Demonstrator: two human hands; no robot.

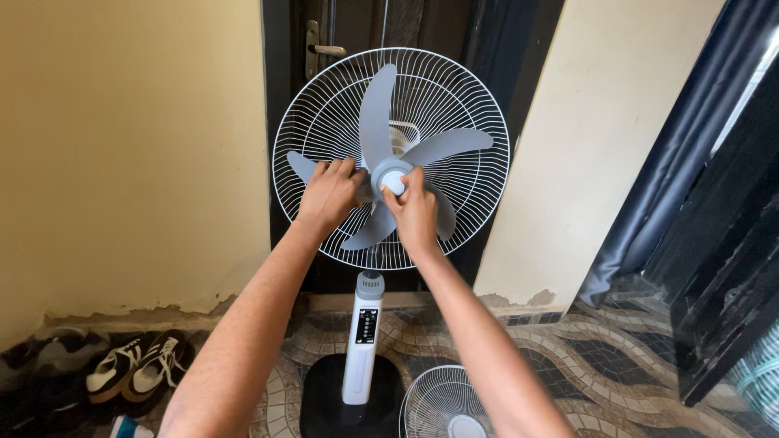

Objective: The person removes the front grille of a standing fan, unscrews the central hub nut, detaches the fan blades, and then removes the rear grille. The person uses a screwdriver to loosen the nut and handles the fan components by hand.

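Note:
A white pedestal fan stands before me with its front grille off, so the grey blades (375, 113) show against the white rear grille (471, 105). My left hand (329, 195) grips a grey blade close to the hub. My right hand (414, 212) pinches the small white cap (394, 183) at the centre of the blades. The fan's white stand (363, 341) rises from a dark round base (320, 401).
The detached front grille (442, 401) lies on the patterned tiled floor at the bottom. Black-and-white sneakers (134, 365) sit by the yellow wall at left. A dark door with a handle (316, 50) is behind the fan; dark curtains (690, 146) hang at right.

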